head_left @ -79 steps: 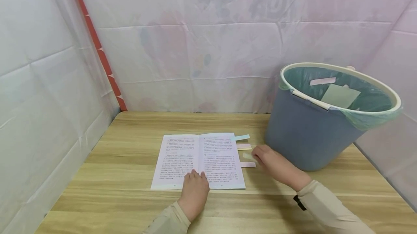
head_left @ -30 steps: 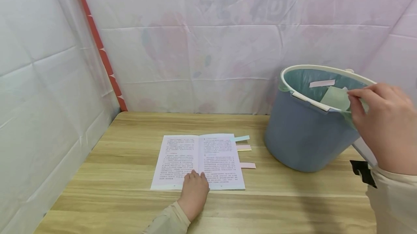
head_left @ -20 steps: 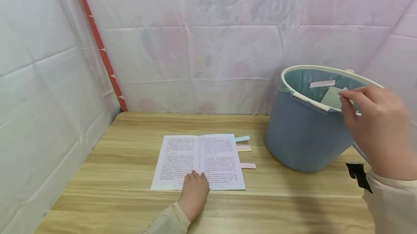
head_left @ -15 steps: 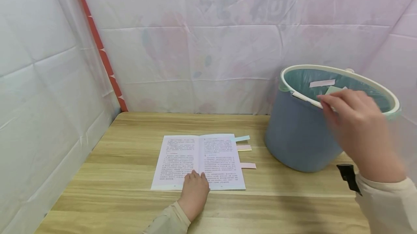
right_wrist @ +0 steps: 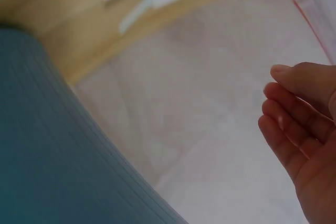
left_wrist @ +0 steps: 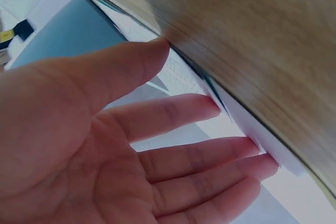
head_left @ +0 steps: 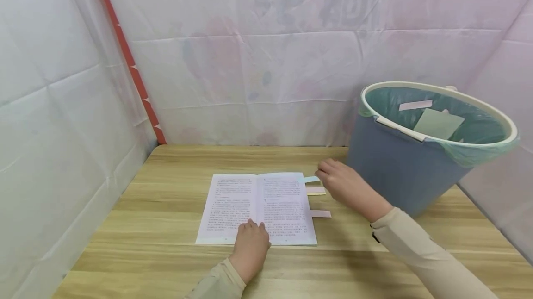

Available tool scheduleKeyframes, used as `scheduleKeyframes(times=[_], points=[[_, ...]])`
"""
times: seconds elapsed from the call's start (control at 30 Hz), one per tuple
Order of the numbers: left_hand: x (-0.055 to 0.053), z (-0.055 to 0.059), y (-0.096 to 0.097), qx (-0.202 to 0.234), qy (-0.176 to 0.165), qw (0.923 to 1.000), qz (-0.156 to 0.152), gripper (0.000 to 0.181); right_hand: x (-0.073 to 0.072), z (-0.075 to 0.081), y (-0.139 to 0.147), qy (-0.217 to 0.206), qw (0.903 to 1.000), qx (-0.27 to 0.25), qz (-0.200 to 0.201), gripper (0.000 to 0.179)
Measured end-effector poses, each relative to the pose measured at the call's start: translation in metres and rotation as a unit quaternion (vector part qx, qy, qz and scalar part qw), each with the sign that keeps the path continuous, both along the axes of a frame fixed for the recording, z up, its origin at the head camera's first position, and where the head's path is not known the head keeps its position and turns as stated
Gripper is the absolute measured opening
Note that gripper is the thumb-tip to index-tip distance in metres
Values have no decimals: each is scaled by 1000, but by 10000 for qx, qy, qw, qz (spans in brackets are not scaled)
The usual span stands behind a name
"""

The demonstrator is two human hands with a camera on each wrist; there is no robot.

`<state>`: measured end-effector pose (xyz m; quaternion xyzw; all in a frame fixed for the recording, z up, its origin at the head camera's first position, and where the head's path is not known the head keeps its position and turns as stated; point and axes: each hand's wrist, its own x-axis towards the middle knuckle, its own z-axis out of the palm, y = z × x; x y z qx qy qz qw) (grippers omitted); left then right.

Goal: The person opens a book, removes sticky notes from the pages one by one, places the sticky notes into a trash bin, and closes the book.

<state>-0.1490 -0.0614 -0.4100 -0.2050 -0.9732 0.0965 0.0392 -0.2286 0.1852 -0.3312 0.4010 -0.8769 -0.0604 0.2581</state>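
An open book (head_left: 226, 206) with printed pages lies on the table, and sticky tabs jut from its right edge. Uppermost is a light blue tab (head_left: 310, 179); under it come a pink-over-yellow pair (head_left: 315, 190) and a pink tab (head_left: 321, 214). My left hand (head_left: 251, 249) rests on the book's lower edge near the fold, its fingers extended in the left wrist view. My right hand (head_left: 343, 185) is by the blue tab's outer end. In the right wrist view, its loosely bent fingers (right_wrist: 283, 135) hold nothing visible, and contact with the tab is unclear.
A blue-grey bin (head_left: 385, 165) with a green liner stands on the table's right side, close behind my right hand. Inside are a pink strip (head_left: 415, 105) and a pale green sheet (head_left: 439, 123). White patterned cloth (head_left: 291, 67) encloses the table.
My right hand pinched a pale strip beside the book, went over the bin, and has come back left to the blue tab. That strip has left the table. My left hand stays put.
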Motion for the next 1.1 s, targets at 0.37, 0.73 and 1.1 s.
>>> scheduleKeyframes(times=[0.37,0.73,1.1], points=[[-2,2,-1,-33,-40,10000,-42,47,-47,-63,-2,-589,9936,632,-724,13],[-3,1,0,-43,-73,10000,1,47,-62,-83,-8,-762,9885,878,-971,18],[-4,0,1,-12,-131,9999,34,46,-66,-91,-5,-716,9882,954,-965,14]])
